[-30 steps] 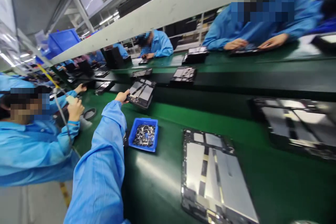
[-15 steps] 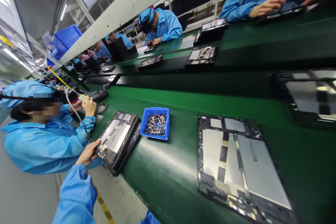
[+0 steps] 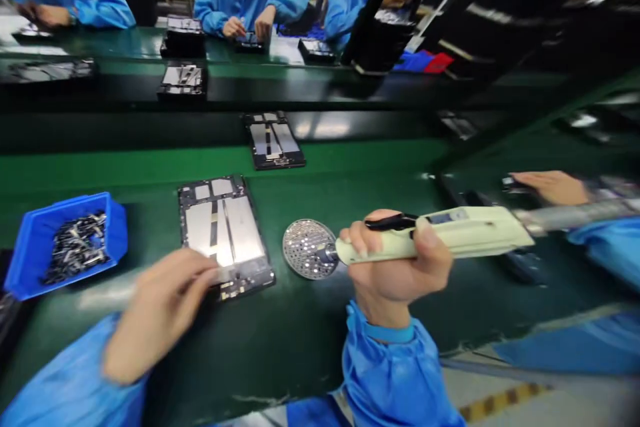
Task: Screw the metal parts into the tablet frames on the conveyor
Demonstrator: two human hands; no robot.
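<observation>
In the head view, my right hand [image 3: 400, 273] is wrapped round a pale green electric screwdriver [image 3: 475, 233] with a black lever. Its bit points left, over a round perforated screw tray [image 3: 305, 250] full of tiny shiny screws. My left hand [image 3: 160, 310] is closed in a pinch at the lower edge of an open tablet [image 3: 240, 220], whose silver battery plates face up. A small greyish shape shows at those fingertips, too blurred to name. The tablet lies flat on the green bench, left of the screw tray.
A blue bin [image 3: 115, 233] of small metal parts stands at the left. Another opened tablet [image 3: 275, 140] lies behind. Co-workers in blue sit across the bench, and a co-worker's hand [image 3: 555, 187] is at the right. A dark slanted post [image 3: 375, 7] rises behind.
The view has swung right. A hand held a tablet at a stack on the left; now my left hand pinches at another tablet's edge, and my right hand with the screwdriver has come into view.
</observation>
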